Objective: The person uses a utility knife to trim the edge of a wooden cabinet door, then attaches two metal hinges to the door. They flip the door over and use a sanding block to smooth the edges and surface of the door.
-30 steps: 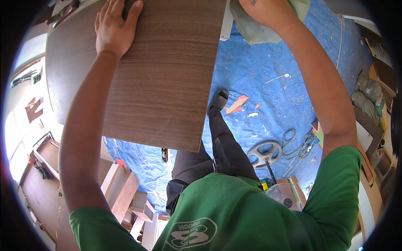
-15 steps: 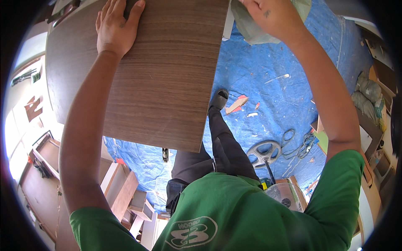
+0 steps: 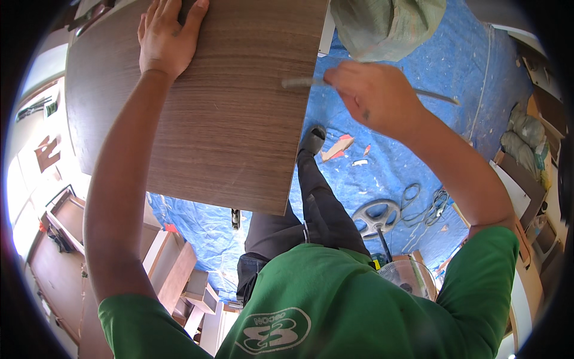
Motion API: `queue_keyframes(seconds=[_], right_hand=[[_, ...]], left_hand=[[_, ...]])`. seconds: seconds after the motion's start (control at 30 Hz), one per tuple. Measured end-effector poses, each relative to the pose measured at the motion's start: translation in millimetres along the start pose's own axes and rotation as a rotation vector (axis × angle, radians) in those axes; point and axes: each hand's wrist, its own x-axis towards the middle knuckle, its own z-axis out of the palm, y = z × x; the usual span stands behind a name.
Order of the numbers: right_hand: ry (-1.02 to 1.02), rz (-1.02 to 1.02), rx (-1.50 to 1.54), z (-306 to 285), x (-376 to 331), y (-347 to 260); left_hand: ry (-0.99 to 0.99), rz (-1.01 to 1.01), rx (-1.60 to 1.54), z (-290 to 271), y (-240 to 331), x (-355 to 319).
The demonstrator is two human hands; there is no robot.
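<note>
My left hand lies flat, fingers stretched, on a large dark brown wood-grain board at the upper left. Past the board's right edge, my right hand is closed around a thin greyish strip. One end of the strip reaches over the board's edge, smeared by motion; the other sticks out to the right behind the hand. Whether the strip touches the board I cannot tell. Just beyond my right hand stands a pale green sack.
A blue tarp covers the floor, with scraps near my foot. A fan with a round grey base and a coiled cable lie to the right. Wooden box parts are at the lower left.
My right hand has come back from the sack toward me, and the thin strip now shows in it. My left hand stays on the board.
</note>
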Motion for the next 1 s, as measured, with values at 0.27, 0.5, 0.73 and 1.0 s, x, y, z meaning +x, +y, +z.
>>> queue_keyframes(seconds=[0.27, 0.5, 0.73, 1.0], right_hand=[[0.254, 0.192, -0.028, -22, 52, 53], [0.345, 0.027, -0.009, 1, 42, 61], [0.296, 0.026, 0.088, -6, 25, 46], [0.323, 0.085, 0.116, -14, 61, 65]], left_hand=[[0.018, 0.018, -0.002, -1, 2, 2], [0.021, 0.020, -0.008, 1, 2, 2], [0.025, 0.012, 0.008, 1, 0, -1], [0.037, 0.033, -0.004, 4, -2, 1]])
